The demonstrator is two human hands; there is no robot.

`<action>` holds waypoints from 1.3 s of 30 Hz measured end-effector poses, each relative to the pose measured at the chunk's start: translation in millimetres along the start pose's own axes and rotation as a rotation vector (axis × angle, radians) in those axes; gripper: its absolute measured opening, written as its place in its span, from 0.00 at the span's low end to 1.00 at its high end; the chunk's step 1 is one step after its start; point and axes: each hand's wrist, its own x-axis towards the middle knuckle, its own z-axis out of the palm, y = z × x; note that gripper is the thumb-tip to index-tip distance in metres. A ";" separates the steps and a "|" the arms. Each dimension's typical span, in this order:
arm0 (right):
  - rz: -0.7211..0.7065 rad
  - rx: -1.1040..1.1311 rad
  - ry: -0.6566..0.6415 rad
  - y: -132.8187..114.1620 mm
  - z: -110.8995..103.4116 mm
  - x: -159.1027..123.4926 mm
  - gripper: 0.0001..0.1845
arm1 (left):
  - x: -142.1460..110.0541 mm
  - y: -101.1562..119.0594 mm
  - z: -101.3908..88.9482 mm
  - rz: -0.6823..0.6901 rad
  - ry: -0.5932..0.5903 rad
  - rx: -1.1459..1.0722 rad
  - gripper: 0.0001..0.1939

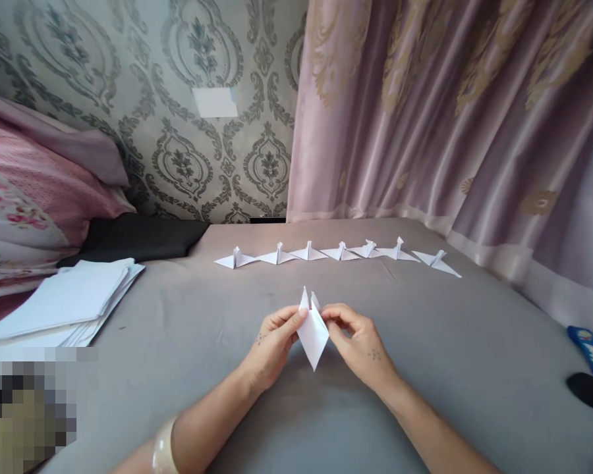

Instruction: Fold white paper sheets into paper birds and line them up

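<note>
Between my hands is a white folded paper (314, 339), a narrow diamond with two thin points sticking up at its top. My left hand (277, 339) pinches its left edge, thumb on the front face. At the right edge, my right hand (358, 339) has its thumb and curled fingers closed on the paper's side; the fingertips are partly hidden. Beyond the hands, several folded paper cranes (309, 252) stand in a row with their wings spread, the rightmost one (437, 261) set slightly apart and turned.
A stack of white paper (64, 299) lies on the grey cloth surface (188, 329) at left, before a black flat item (143, 237). A blue packet (589, 355) and a dark oval object (590, 392) sit at the right edge. Pink curtains (375, 131) hang behind.
</note>
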 end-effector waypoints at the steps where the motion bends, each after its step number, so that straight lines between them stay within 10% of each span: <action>1: -0.038 -0.055 -0.008 -3.3 0.8 2.7 0.09 | -0.2 1.4 -0.3 0.028 0.011 0.024 0.15; 10: -0.055 -0.113 -0.010 -33.6 18.4 28.0 0.11 | -4.4 20.9 -1.5 0.323 0.082 0.085 0.11; 23: 0.187 0.164 -0.049 -16.1 23.2 33.6 0.17 | 3.3 34.6 -8.5 0.140 0.063 -0.040 0.17; 39: -0.066 -0.489 -0.350 27.9 6.7 -14.9 0.19 | 11.8 -0.4 -37.8 0.018 0.020 0.701 0.04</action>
